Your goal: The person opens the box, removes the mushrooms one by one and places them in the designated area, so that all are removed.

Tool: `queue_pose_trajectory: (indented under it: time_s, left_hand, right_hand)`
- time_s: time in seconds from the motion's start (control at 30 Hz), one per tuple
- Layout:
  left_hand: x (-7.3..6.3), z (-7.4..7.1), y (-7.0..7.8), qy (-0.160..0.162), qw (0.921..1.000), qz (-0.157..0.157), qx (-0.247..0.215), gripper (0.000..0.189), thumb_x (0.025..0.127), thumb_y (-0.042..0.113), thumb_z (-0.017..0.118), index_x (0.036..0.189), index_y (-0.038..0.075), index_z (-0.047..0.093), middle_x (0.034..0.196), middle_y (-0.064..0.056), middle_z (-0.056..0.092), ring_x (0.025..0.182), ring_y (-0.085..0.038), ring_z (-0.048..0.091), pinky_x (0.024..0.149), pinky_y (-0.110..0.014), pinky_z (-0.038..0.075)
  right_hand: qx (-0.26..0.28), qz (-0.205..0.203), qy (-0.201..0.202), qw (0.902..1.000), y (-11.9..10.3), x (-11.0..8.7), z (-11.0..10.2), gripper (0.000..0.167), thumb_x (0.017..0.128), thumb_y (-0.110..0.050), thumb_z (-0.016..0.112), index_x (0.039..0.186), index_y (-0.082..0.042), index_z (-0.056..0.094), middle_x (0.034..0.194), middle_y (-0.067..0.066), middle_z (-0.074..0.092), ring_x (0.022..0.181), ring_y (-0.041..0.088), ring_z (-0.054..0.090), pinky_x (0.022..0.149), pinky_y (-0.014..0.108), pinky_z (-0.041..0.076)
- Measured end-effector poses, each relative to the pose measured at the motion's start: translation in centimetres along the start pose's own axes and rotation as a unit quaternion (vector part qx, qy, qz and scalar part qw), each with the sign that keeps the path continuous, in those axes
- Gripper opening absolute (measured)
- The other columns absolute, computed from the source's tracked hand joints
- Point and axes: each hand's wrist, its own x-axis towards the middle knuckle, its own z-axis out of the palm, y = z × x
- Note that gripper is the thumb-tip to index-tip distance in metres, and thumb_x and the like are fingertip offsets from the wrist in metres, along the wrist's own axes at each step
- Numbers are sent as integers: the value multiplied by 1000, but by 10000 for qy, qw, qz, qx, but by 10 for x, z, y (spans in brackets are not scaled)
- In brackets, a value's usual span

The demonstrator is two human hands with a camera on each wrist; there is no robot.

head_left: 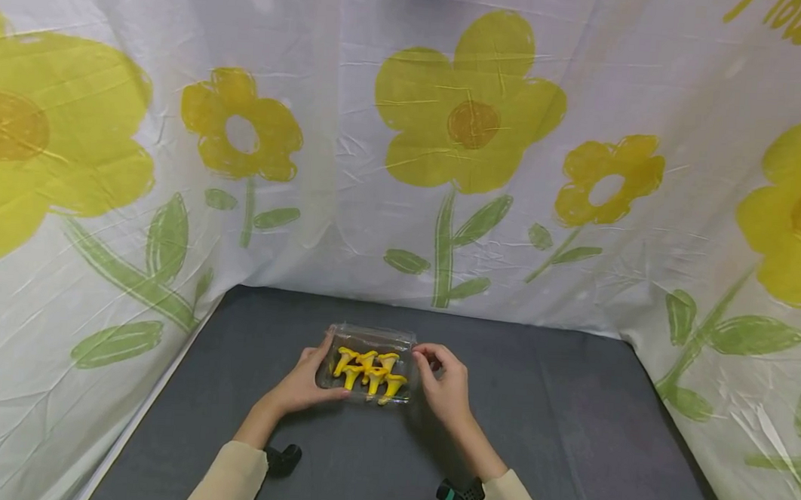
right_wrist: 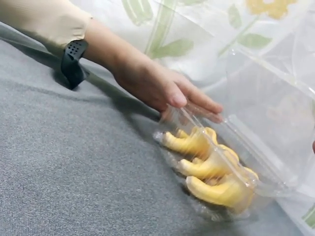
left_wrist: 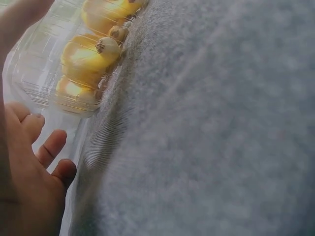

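A clear plastic box [head_left: 372, 339] holds several yellow trumpet-shaped mushrooms [head_left: 373, 381], perhaps chanterelles. My left hand [head_left: 310, 377] grips its left side, the thumb along the near edge. At the upper right edge, my right hand [head_left: 446, 384] pinches the plastic between thumb and index finger, the other fingers loosely bent. In the right wrist view, a clear lid [right_wrist: 275, 113] stands raised beside the mushrooms [right_wrist: 214, 167], with the left hand [right_wrist: 160, 86] at the box's far end. Through the plastic wall [left_wrist: 29, 64], the left wrist view shows mushrooms [left_wrist: 86, 59] up close.
The box is at a dark grey cloth-covered table [head_left: 535, 408]. A white curtain [head_left: 347, 224] printed with yellow flowers hangs behind it and along both sides. Black devices [head_left: 284, 461] are strapped to both wrists, below beige sleeves [head_left: 228, 479].
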Motion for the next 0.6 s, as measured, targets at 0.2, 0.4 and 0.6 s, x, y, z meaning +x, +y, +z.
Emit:
queue_pose_trajectory:
  time_s: [0.2,0.4,0.6]
  left_hand:
    - [-2,1,-1,-39,9994,259,238,122,86,58,84,173,22,7,178,-8,14,144,-35,35,112,-68,39]
    - [-5,0,1,-80,9991,289,307,121,86,58,84,173,25,6,179,-6,14,143,-34,35,111,-68,40]
    - [-9,0,4,-105,9988,319,356,121,87,57,84,173,22,6,179,-8,13,139,-34,37,109,-66,41]
  right_hand:
    - [141,-51,266,9995,-3,4,2,9,96,1,76,102,-5,79,89,7,77,73,22,66,64,37,54]
    - [138,260,283,9992,-2,11,3,7,101,-6,72,105,-6,79,89,10,76,72,18,62,66,29,52]
    - [159,315,503,9981,3,22,3,9,102,-8,72,106,-6,80,93,8,75,73,12,59,66,21,48]
